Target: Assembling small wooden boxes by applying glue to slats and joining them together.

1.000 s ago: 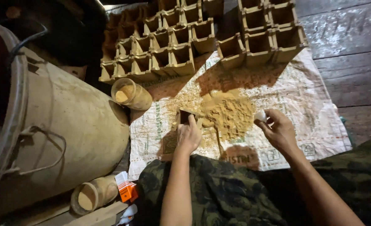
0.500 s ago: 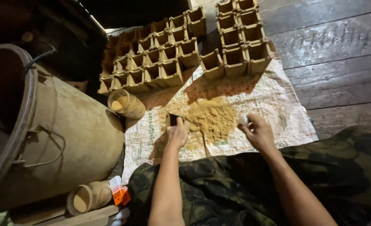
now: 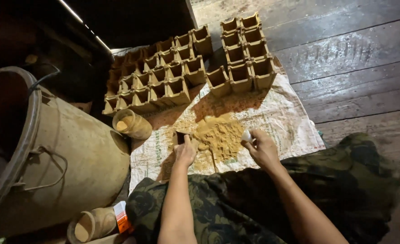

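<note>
Left hand (image 3: 185,151) at the 9 o'clock edge of the tan powder heap (image 3: 218,135), fingers closed round a small dark square mould (image 3: 180,137) pressed into it. Right hand (image 3: 263,149) at 3 o'clock, fingers pinching a small white object (image 3: 247,136). The heap lies on a woven sack (image 3: 290,122) spread over the floor (image 3: 358,68).

Judgement: powder loose, light, crumbly, so scoop rather than pinch. Mould seems stiff; grip its side walls.

Empty square moulds (image 3: 182,72) ranked at 12 o'clock.

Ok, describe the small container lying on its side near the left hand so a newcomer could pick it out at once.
Start at the big tan bucket on the left. Just right of its rim, at the edge of the white woven sack, lies a round jar tipped over, mouth showing tan powder. Unlike the square clay pots behind it, it is cylindrical.
</note>
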